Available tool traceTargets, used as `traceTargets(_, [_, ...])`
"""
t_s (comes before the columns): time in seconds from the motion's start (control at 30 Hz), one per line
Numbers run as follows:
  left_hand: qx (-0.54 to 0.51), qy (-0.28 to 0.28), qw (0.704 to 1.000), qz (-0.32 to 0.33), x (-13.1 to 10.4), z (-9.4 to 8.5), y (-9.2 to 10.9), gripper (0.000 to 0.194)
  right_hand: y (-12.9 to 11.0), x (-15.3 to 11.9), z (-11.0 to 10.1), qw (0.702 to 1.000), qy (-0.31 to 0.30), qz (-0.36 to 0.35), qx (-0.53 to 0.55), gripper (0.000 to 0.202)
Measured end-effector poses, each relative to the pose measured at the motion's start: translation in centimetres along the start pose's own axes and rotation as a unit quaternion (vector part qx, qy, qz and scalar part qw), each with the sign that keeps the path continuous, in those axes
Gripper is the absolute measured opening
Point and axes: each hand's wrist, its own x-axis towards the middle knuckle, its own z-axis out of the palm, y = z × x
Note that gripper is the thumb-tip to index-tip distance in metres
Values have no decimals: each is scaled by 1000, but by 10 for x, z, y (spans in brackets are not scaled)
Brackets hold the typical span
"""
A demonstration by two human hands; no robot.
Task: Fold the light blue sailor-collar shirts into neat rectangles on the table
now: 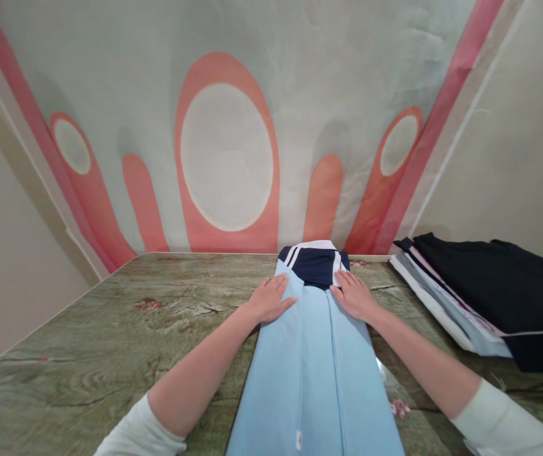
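Nothing is legible, including the white tag (299, 440) on the blue garment (316, 367).

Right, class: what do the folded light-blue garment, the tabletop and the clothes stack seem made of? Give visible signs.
Folded light-blue garment: smooth, matte cloth, perhaps cotton or a blend; it lies in soft, shineless folds.
Tabletop: wood-look surface, possibly a printed covering, since pink flower motifs interrupt the grain.
Clothes stack: matte fabric, fibre unclear; thin, pliable layers show at the edge.
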Motion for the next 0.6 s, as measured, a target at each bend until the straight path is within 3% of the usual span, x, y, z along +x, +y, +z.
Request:
traceTargets(0.13, [2,19,999,26,1,0,12,65,18,-16,-11,998,37,31,-37,53])
traceTargets(0.23, [-8,18,998,67,-1,1,20,61,15,-27,-19,997,67,-23,-42,51])
traceTargets(0.37, [-16,5,997,78,-1,2,22,62,-7,-43,-21,995,-3,-104,-1,58])
traceTargets(0.47, [-17,0,997,78,-1,2,21,64,-15,-52,-20,992,-52,-116,16,66])
traceTargets(0.6, [-21,-6,997,68,-1,4,19,65,-14,-54,-23,991,-67,-113,13,68])
